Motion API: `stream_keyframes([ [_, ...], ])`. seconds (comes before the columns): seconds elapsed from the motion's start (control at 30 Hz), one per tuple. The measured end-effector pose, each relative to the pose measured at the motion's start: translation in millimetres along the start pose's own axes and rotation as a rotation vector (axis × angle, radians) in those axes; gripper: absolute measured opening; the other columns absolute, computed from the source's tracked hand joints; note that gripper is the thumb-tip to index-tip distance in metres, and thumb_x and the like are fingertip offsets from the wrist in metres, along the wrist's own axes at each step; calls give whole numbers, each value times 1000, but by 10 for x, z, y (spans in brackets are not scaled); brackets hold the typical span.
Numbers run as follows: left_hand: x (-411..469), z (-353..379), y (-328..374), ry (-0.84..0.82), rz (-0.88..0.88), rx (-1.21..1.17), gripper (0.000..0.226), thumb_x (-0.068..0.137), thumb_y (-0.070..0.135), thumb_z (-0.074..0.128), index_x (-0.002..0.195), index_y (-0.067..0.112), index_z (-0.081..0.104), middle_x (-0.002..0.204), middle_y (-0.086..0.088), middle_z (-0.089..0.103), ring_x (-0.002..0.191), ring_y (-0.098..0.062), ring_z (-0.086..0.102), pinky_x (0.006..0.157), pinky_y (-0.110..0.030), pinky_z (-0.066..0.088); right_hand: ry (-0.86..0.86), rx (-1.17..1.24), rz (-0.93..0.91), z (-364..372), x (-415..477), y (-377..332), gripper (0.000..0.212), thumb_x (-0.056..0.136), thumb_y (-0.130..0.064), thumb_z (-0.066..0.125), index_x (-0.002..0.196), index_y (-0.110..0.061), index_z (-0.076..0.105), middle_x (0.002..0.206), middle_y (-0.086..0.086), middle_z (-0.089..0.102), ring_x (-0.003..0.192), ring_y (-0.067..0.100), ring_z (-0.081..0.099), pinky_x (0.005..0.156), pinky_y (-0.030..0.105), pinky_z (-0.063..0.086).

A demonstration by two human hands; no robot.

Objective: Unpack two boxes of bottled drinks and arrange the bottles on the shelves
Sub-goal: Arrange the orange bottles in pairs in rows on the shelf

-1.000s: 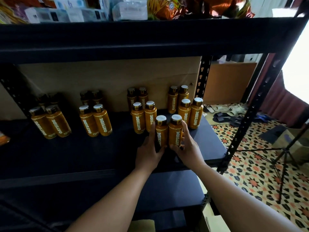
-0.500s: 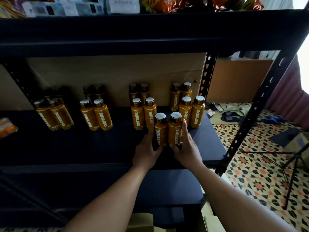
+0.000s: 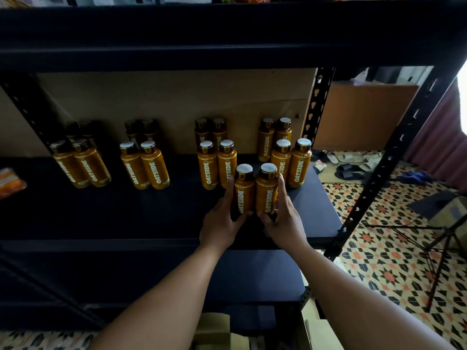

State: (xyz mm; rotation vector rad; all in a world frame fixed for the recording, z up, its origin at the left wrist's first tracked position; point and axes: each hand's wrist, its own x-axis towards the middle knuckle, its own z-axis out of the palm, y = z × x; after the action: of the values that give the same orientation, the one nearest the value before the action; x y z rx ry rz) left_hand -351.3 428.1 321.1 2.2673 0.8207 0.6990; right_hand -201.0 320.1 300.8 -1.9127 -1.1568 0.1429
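Two orange OATSIDE bottles stand upright side by side on the dark shelf (image 3: 151, 218), near its front right. My left hand (image 3: 222, 221) grips the left bottle (image 3: 244, 190) and my right hand (image 3: 284, 218) grips the right bottle (image 3: 266, 188). Behind them stand several more orange bottles in paired rows: a right group (image 3: 300, 165), a middle group (image 3: 217, 165), another pair (image 3: 144, 165) and a far-left group (image 3: 80, 165). Cardboard backs the shelf.
A black upper shelf (image 3: 227, 34) hangs low overhead. Black slotted uprights (image 3: 379, 168) frame the right side. A lower shelf (image 3: 252, 274) and an open cardboard box (image 3: 214, 332) lie below. Sandals and a tripod (image 3: 442, 243) sit on the patterned floor to the right.
The view has tilted slightly and drawn closer. Both hands stay on the two front bottles, which have hardly moved on the shelf.
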Motion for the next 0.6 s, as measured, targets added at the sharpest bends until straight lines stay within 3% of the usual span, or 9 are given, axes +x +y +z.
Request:
stream_keyframes([
  [0.17,4,22,-9,31,-8,14,99,93,57,62,139,69,-24,164,8,30,143,-23,43,109,-47,43,15,-10,2,9,-4,-5,113,95,-30,72,150,-62,-21,157,4,38,136,27,52,104,48,48],
  [0.33,12,46,-16,51,-23,24,99,92,59,63,139,69,-24,163,7,33,141,-25,46,107,-47,45,24,-16,-5,24,0,20,109,95,-34,71,153,-57,-19,153,5,41,134,26,52,100,43,48],
  [0.6,-5,64,-34,64,-23,50,99,92,61,62,140,67,-24,163,9,32,141,-25,46,107,-46,44,35,-21,14,28,-4,2,111,95,-33,71,149,-62,-22,154,3,41,135,27,52,102,46,49],
])
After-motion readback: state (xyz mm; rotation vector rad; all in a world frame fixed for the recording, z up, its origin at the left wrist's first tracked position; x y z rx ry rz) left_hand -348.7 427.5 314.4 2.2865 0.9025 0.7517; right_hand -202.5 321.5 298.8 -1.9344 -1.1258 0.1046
